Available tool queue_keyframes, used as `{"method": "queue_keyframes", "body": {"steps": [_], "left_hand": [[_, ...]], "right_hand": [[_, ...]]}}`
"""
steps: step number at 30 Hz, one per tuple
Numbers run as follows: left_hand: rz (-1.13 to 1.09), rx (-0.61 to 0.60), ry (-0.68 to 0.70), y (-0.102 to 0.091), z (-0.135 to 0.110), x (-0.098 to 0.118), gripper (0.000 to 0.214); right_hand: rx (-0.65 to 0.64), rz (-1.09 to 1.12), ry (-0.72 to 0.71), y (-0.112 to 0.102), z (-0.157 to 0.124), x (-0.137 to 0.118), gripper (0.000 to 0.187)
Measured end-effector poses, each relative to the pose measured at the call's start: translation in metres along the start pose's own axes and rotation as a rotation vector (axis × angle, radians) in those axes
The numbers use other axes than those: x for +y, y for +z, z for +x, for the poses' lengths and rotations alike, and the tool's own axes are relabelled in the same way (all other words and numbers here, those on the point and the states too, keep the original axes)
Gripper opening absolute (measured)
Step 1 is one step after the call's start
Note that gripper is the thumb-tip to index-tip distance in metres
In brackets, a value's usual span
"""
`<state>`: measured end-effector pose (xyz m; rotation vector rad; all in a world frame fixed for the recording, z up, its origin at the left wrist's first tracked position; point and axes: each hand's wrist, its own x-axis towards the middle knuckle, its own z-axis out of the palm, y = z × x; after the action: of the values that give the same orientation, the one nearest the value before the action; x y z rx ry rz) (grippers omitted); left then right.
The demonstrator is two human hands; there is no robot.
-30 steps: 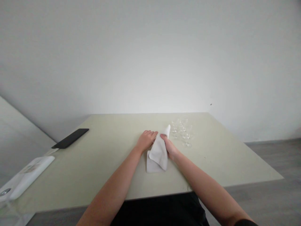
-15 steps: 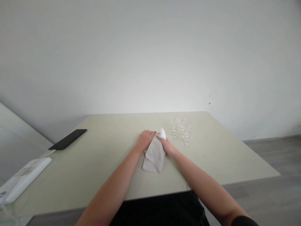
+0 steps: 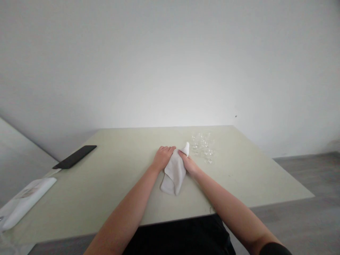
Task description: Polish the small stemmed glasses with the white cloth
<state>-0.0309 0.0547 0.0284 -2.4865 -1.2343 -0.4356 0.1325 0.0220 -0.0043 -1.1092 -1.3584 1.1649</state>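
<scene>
A pale beige-white cloth (image 3: 175, 171) hangs between my two hands just over the middle of the table, its lower corners drooping toward me. At its left edge my left hand (image 3: 163, 158) is closed, fingers curled over the upper side. My right hand (image 3: 189, 163) grips the cloth from the right, thumb pressed on its surface, and a white fold sticks up above the fingers. Whether something is wrapped inside the cloth is hidden. Just beyond my right hand stands a cluster of several small clear stemmed glasses (image 3: 203, 144).
The pale greenish table (image 3: 114, 191) reaches back to a plain wall. A black flat slab (image 3: 75, 157) lies along its left edge. Nearer on that side is a white plastic-looking pack (image 3: 30, 200). Some small dark specks (image 3: 230, 175) dot the tabletop on the right.
The cloth has twisted slightly between my hands; its white upper fold now points further up and right, and the lower part looks narrower. Both hands stay in nearly the same place.
</scene>
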Motion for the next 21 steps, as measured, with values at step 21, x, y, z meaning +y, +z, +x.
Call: {"method": "queue_keyframes", "body": {"steps": [21], "left_hand": [[0.009, -0.104, 0.027, -0.001, 0.001, -0.002, 0.018]], "right_hand": [[-0.034, -0.224, -0.127, -0.008, -0.006, -0.008, 0.035]]}}
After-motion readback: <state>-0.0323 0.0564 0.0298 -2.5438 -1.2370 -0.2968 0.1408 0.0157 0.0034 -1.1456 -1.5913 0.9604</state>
